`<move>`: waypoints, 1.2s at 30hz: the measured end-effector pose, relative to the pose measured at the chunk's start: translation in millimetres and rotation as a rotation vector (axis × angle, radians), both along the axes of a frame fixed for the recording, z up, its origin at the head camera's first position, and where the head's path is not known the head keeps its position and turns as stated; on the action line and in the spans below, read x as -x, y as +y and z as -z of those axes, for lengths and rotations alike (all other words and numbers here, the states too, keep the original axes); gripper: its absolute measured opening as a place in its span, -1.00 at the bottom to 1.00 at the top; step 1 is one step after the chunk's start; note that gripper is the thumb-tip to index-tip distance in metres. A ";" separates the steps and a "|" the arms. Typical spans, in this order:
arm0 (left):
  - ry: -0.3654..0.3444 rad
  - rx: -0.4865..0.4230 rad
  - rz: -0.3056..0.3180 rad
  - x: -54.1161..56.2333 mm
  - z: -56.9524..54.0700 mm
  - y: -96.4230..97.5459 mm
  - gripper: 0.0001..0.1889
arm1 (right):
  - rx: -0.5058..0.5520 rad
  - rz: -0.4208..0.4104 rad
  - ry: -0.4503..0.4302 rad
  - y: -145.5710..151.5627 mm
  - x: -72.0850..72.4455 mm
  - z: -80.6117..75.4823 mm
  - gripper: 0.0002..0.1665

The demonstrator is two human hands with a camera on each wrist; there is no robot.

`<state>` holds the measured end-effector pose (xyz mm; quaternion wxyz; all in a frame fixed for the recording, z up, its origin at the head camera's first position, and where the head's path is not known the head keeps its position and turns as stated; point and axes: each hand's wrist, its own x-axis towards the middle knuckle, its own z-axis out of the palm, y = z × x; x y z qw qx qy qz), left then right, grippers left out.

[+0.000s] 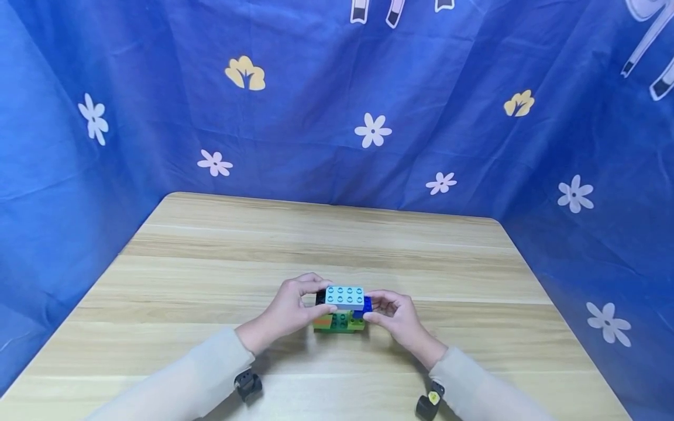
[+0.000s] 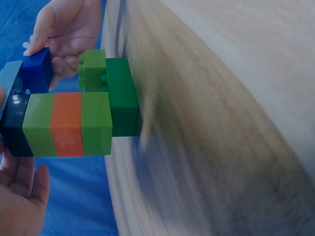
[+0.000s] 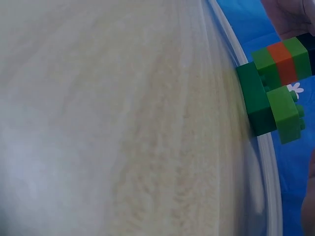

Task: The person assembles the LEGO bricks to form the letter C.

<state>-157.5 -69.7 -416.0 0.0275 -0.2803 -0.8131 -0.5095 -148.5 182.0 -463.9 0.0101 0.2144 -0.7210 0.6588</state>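
A small tower of building blocks stands on the wooden table between both hands. Its base is a dark green block (image 2: 122,97). One side rises as a light green block (image 2: 96,123), an orange block (image 2: 67,124), another light green block (image 2: 40,124) and a black block (image 2: 16,118). A single light green block (image 3: 285,114) sits on the base's other side. Across the top lies a light blue eight-stud block (image 1: 344,297), which my left hand (image 1: 295,304) grips by its left end. My right hand (image 1: 396,317) pinches a blue block (image 2: 38,71) under its right end, above a gap.
The wooden table (image 1: 253,234) extends around the blocks, with its far edge against a blue curtain (image 1: 316,88) printed with flowers. A black wrist camera (image 1: 247,385) is strapped at the left sleeve, another wrist camera (image 1: 429,403) at the right.
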 end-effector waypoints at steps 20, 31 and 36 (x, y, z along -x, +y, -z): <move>-0.027 -0.037 0.030 -1.5 2.0 1.2 -0.56 | 0.067 0.058 0.093 -5.6 -5.8 5.5 -0.58; -0.018 -0.023 0.023 -0.2 3.2 1.2 -0.55 | 0.122 0.084 0.112 -9.2 -6.1 11.7 -0.58; 0.043 0.022 0.000 0.8 4.1 1.5 -0.56 | 0.118 0.062 0.111 -7.3 -3.1 12.0 -0.58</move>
